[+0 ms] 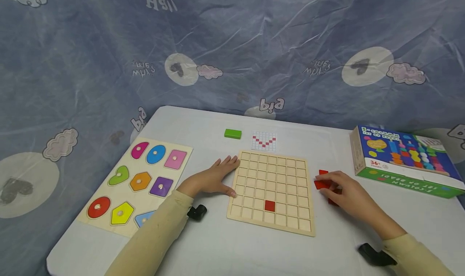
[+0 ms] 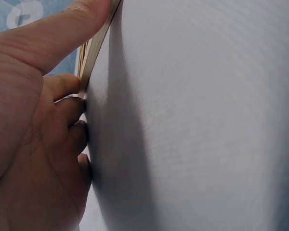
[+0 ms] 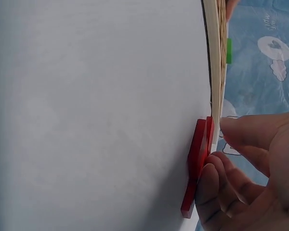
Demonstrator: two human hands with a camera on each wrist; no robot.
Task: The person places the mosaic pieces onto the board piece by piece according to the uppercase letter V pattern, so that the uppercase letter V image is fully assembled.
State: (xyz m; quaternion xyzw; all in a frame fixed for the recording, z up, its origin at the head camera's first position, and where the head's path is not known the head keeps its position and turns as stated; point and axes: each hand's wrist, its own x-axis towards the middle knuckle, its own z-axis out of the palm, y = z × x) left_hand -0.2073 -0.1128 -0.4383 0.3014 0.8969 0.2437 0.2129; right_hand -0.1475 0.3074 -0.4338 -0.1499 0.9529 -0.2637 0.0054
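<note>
Head view: At a white desk (image 1: 203, 247), a person's left hand (image 1: 214, 178), fingers extended and gripping nothing, braces the 9 o'clock side of a wooden grid board (image 1: 276, 175). At 3 o'clock, the right hand (image 1: 345, 193) pinches a red tile (image 1: 321, 184) beside other red pieces (image 1: 334, 202). A red square (image 1: 269, 205) sits in the grid toward 6. A patterned card (image 1: 264, 141) lies at 12, a green block (image 1: 233, 134) at 11, a shapes board (image 1: 123, 197) at 9 and a box (image 1: 407, 159) marked "5-COLUMN" and "36+" toward 2; flipped lettering dots the blue backdrop (image 1: 232, 34).

Left wrist view: The thumb touches the board's pale edge.

Right wrist view: Bent fingers flank the red tile, beside the board's edge.
</note>
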